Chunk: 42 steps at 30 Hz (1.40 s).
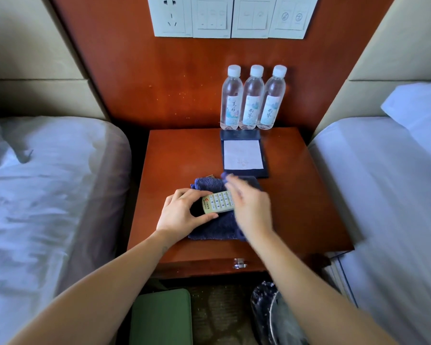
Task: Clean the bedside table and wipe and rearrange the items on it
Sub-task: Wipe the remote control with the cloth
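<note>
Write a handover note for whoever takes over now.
Left hand grips the remote over the cloth on the table. Right hand is blurred above the remote; its grip is unclear.
Three bottles stand in a row at the back right, notepad just in front.
Done, apparently: bottles and notepad arranged. Left: wipe and place the remote, remove the cloth.

The right hand [249, 207] is motion-blurred; its grip cannot be determined. It covers the right end of the remote control [218, 202] and part of the cloth [217, 227]. A brown object [211, 175] is mostly hidden behind the cloth. The frame edges crop the wall switch panel [232, 16] and the waste bin [271, 317].
</note>
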{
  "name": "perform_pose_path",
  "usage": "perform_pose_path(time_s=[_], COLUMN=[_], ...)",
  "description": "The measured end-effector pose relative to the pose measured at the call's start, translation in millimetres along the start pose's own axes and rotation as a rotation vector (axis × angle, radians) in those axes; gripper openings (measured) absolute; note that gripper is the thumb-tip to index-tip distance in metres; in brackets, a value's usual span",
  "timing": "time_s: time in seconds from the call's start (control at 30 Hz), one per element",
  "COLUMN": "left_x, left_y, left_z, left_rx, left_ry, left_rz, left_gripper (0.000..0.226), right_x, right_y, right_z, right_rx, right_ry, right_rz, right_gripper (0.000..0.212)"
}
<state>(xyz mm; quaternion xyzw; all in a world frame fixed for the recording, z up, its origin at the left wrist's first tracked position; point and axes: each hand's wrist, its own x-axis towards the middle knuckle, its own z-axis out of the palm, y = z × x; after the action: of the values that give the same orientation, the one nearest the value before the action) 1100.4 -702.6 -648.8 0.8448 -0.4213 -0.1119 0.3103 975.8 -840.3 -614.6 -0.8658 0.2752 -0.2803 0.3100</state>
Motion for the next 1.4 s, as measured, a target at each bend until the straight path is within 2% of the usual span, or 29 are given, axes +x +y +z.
perform_pose_path(time_s=[0.13,0.27,0.4,0.5,0.6,0.7,0.8,0.87,0.93,1.03,1.13,1.2,1.27,1.4], left_x=[-0.6,-1.7,-1.1,-1.9,-3.1,-1.7,-4.1,-7.0,-4.6,-2.2,-2.1,-2.1,-0.7,-1.7], left_y=[-1.2,0.8,1.1,1.4,-0.7,-1.3,-2.4,-6.1,-10.5,-9.3,-6.6,-6.2,-6.2,-5.7], left_z=[0.2,-2.9,-6.3,-5.6,-2.6,-0.5,-3.1,-7.6,-12.9,-14.2,-15.2,-17.2,-17.0,-16.2], left_rx=[-0.006,-0.013,-0.027,-0.027,-0.065,-0.191,-0.208,-0.318,-0.413,-0.434,-0.524,-0.587,-0.599,-0.577], left_ry=[0.019,-0.006,-0.026,-0.01,0.056,0.134,0.092,0.058,0.029,0.015,0.106,0.185,0.196,0.161], left_rz=[-0.002,0.0,-0.004,-0.001,0.055,0.105,0.137,0.09,0.018,-0.014,-0.048,-0.08,-0.095,-0.079], left_gripper=[0.076,0.073,0.067,0.058,0.055,0.06,0.067,0.068,0.052,0.032,0.027,0.026,0.026,0.027], right_x=[-24.9,-15.9,-10.5,-0.6,5.5,8.9,1.7,-3.3,-1.8,5.3,17.8,29.1,40.2,56.2], right_y=[2.1,24.4,31.9,39.7,42.8,27.0,16.5,20.1,24.2,22.1,32.0,53.6,70.3,77.4], right_z=[25.9,12.7,11.5,-6.6,-20.6,-18.2,-4.8,-2.9,-6.6,-18.8,-41.4,-62.1,-82.4,-120.1], right_rx=[-0.114,-0.193,-0.175,-0.157,-0.128,-0.011,-0.055,-0.084,-0.103,-0.057,0.021,0.083,0.151,0.19], right_ry=[-0.1,-0.088,-0.01,0.026,0.025,0.052,0.031,0.034,0.037,0.026,0.234,0.434,0.562,0.71], right_rz=[-0.101,-0.272,-0.18,0.008,0.153,0.072,-0.03,-0.065,-0.071,0.01,0.251,0.429,0.508,0.58], right_gripper=[0.042,0.032,0.029,0.024,0.031,0.029,0.025,0.025,0.026,0.024,0.021,0.032,0.043,0.036])
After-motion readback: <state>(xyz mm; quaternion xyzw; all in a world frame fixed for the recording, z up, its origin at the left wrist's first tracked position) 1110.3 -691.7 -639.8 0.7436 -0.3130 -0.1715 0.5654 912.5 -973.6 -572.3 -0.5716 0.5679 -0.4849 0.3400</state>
